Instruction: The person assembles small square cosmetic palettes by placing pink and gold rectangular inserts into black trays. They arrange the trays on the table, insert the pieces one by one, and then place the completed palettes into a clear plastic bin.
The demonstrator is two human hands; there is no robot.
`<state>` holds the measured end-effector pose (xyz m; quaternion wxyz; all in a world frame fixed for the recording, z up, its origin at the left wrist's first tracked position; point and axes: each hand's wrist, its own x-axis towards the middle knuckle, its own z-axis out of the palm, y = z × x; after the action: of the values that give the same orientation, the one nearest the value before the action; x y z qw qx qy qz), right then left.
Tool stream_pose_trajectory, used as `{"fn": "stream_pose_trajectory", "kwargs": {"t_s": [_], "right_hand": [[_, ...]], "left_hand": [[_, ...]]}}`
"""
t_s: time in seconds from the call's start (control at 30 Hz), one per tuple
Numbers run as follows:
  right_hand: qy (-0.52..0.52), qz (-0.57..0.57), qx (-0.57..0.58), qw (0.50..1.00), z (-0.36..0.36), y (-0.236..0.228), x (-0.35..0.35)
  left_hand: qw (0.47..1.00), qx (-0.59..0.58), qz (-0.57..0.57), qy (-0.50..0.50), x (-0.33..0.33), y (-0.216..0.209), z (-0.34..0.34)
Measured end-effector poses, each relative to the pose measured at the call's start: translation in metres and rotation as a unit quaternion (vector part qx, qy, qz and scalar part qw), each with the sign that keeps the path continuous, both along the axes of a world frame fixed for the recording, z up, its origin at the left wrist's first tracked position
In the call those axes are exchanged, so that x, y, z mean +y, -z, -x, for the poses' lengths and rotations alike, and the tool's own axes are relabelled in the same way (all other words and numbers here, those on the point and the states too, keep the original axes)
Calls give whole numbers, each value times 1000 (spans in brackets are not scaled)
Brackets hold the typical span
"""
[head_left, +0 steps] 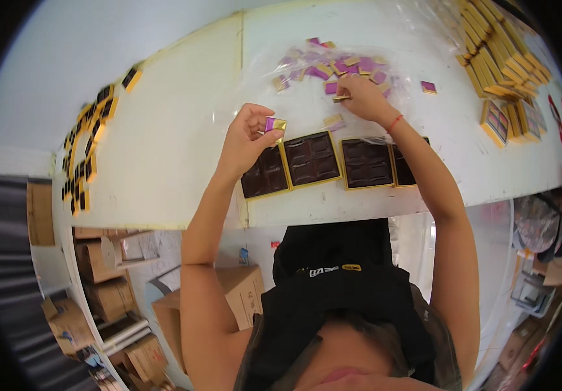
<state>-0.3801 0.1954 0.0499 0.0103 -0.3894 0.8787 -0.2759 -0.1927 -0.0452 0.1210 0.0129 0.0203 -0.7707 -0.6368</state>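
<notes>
My left hand pinches a small square purple-and-gold wrapped piece between thumb and fingers, above the trays. Farther off to the right, my right hand grips a thin gold-edged piece, seen nearly edge-on, at the near side of a pile of similar wrapped pieces. The pile lies in and around a clear plastic bag. Below my hands stand several dark brown trays with gold rims and moulded compartments; my right forearm covers part of the rightmost one. A single wrapped piece lies between my hands.
Stacked gold boxes rise at the far right, with boxes of divided pieces in front. A lone purple piece lies near them. Several black-and-gold boxes line the white table's left edge. Cartons stand below.
</notes>
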Motion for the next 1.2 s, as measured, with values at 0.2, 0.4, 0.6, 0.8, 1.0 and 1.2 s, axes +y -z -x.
{"fn": "stream_pose_trajectory", "kwargs": {"t_s": [0.2, 0.4, 0.6, 0.8, 1.0, 1.2], "right_hand": [[-132, 215, -129, 959, -107, -80, -22], [-207, 170, 36, 963, -180, -82, -36], [-212, 150, 66, 963, -191, -61, -58], [-167, 146, 75, 972, -197, -13, -66], [-147, 73, 155, 974, -221, -17, -74], [-161, 67, 90, 980, -195, -16, -79]], "left_hand": [[995, -74, -52, 51, -31, 3, -55], [995, -93, 12, 22, -66, 27, -73], [987, -28, 161, 15, -67, 43, -68], [977, 51, 206, -17, -64, 43, -57], [985, 3, 175, 12, -65, 45, -57], [987, 11, 160, 18, -68, 44, -57]]}}
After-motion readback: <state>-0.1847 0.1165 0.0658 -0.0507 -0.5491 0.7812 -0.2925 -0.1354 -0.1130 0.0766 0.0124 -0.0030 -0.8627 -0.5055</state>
